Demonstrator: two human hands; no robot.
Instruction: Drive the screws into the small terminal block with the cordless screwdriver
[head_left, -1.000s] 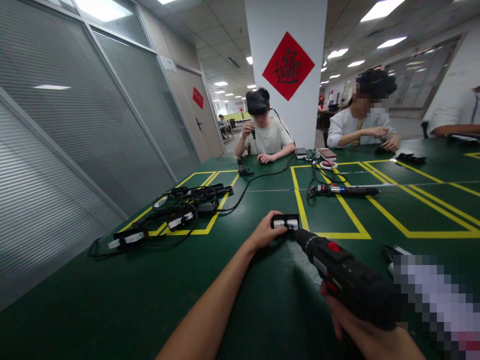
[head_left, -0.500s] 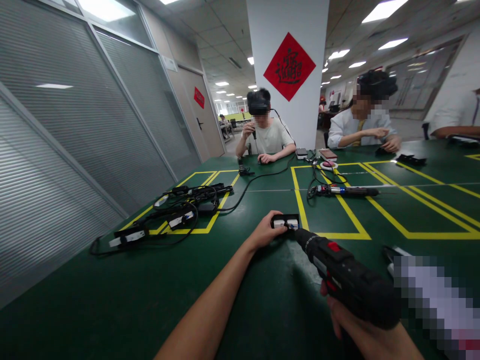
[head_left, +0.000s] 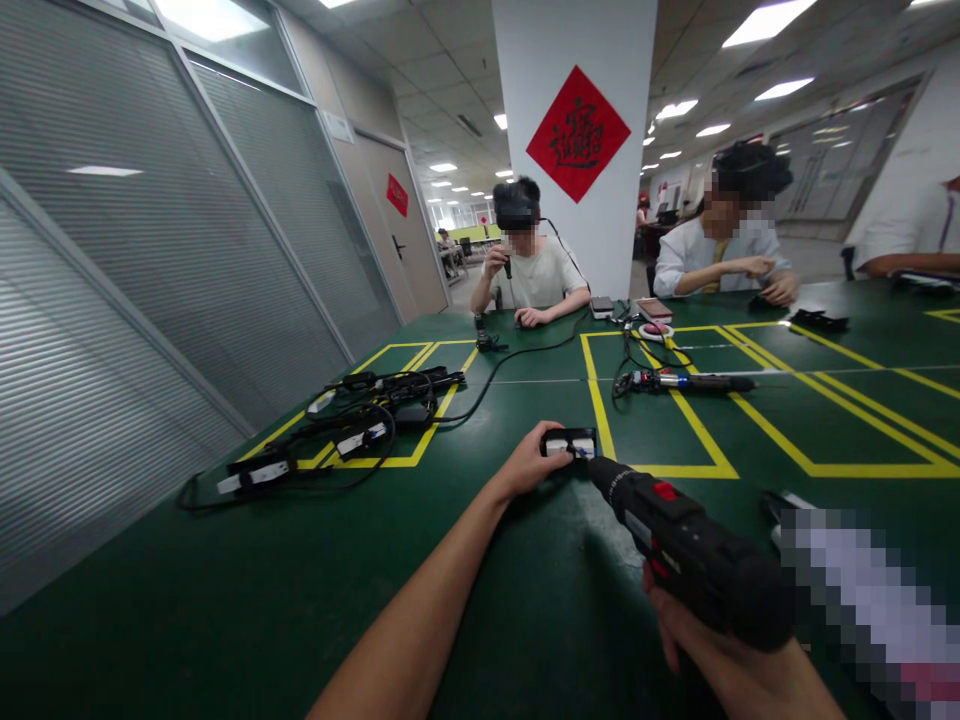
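A small black case with white parts inside (head_left: 558,446) rests on the green table (head_left: 480,560). My left hand (head_left: 531,462) grips its left side, with the thumb along the near edge. In my right hand (head_left: 679,620) is a black power drill with red details (head_left: 697,550), its chuck pointing forward and left at the right end of the case. The drill body hides part of my right hand's fingers. Whether the drill's tip touches the case I cannot tell.
Black cables and cased units (head_left: 375,420) lie left within yellow tape. A black electric tool (head_left: 697,383) lies beyond the drill. At the right edge is a blurred-out object (head_left: 862,590). Two people (head_left: 544,275) sit across the table, another at far right.
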